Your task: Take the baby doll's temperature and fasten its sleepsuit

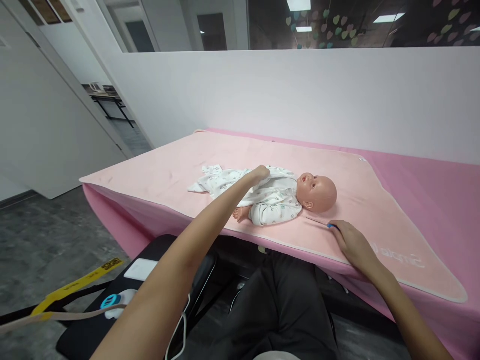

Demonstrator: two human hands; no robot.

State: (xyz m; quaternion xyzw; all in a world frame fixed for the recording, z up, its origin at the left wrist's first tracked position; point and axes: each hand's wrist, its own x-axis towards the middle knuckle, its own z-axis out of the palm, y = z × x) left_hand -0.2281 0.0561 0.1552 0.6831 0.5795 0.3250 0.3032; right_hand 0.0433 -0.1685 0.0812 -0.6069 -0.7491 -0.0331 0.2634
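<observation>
I have the most room to the left, where the pale blanket [150,175] runs out to its corner, and to the right past the head; the near edge passes close by the doll [281,212], and a white wall [262,95] stands along the far side. I find the left hand [261,173] curled down at the garment's front, its fingers hidden on the far side, so I can't tell whether it grips cloth. That forearm cuts off part of the lower body. The right hand [350,240] is closed around a thin rod [330,225] with a blue section, its handle mostly covered; the tip points left, near the doll's shoulder. The doll lies on the blanket, bald head right, in a white patterned garment, one small hand poking out on the near side.
</observation>
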